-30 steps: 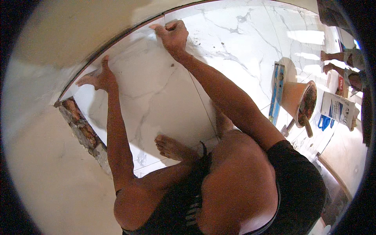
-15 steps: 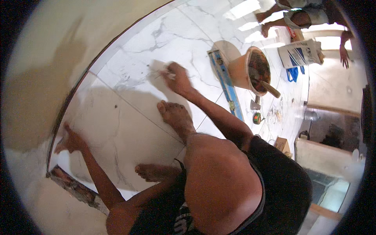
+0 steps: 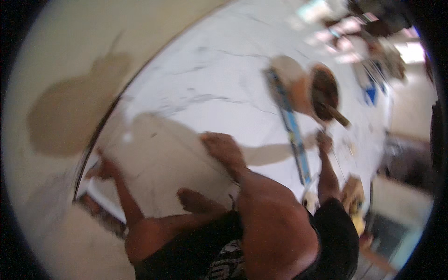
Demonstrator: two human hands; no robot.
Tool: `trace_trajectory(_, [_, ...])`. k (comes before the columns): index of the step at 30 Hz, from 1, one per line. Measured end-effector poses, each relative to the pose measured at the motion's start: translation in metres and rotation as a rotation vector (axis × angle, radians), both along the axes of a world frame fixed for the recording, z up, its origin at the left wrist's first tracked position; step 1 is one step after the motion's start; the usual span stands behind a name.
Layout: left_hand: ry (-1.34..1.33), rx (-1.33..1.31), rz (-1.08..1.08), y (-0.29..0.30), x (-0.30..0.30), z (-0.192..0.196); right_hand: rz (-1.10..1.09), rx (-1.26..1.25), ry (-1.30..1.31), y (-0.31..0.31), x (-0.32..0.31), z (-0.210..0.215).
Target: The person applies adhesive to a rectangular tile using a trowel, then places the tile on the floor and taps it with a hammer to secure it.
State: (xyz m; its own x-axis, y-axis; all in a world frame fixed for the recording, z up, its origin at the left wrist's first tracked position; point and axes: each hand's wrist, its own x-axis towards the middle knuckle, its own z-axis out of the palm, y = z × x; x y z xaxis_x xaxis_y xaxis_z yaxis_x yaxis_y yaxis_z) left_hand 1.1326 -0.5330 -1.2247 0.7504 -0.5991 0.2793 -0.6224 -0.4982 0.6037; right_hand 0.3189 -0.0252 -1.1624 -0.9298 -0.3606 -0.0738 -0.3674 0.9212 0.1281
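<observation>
My left hand point(image 3: 103, 167) rests at the tile edge beside the wall, fingers spread, holding nothing I can see. Out to the right, my right hand point(image 3: 324, 141) is down by the floor just below an orange bucket point(image 3: 301, 93). Motion smears its fingers, so whether they grip anything is hidden. The bucket contains a dark mix, and a tool handle point(image 3: 339, 117) sticks out over its rim. Between my foot and the bucket, a blue spirit level point(image 3: 290, 122) lies on the white marbled tiles point(image 3: 219, 70).
A dark-edged wall point(image 3: 60, 60) bounds the tiles on the left. My bare feet point(image 3: 224, 148) stand on the floor. A cardboard box point(image 3: 353, 190) sits right of my knee. Beyond the bucket are a blue item point(image 3: 370, 94) and a blurred person point(image 3: 378, 23).
My right hand has swung from the tiles ahead of my foot to the right, beside the bucket. The left hand stays by the wall. The whole view has shifted and blurred.
</observation>
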Motion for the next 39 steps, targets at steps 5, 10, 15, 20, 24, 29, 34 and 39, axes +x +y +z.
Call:
trace_trajectory(5, [0.044,-0.071,0.020,0.006,-0.005,0.011,0.058,-0.520,-0.121,-0.010,-0.033,0.000])
trace_trajectory(10, [0.196,-0.020,0.035,0.009,-0.012,0.025,0.041,-0.458,-0.060,-0.026,-0.034,0.015])
trace_trajectory(15, [0.106,0.000,0.047,0.010,-0.016,0.028,0.115,-0.410,-0.033,-0.064,0.002,0.034])
trace_trajectory(20, [0.089,-0.010,0.020,0.007,-0.017,0.021,0.288,-0.340,-0.113,-0.134,0.102,0.065])
trace_trajectory(24, [0.049,-0.036,0.009,0.007,-0.012,0.012,0.467,-0.246,-0.310,-0.213,0.221,0.081])
trace_trajectory(29, [0.203,-0.139,-0.005,0.007,-0.012,-0.002,0.715,-0.055,-0.602,-0.299,0.390,0.089])
trace_trajectory(34, [0.131,0.066,-0.082,0.011,-0.015,0.005,0.912,0.123,-0.679,-0.336,0.447,0.152])
trace_trajectory(39, [0.177,0.238,-0.214,0.018,-0.011,0.032,1.046,0.229,-0.585,-0.360,0.324,0.305])
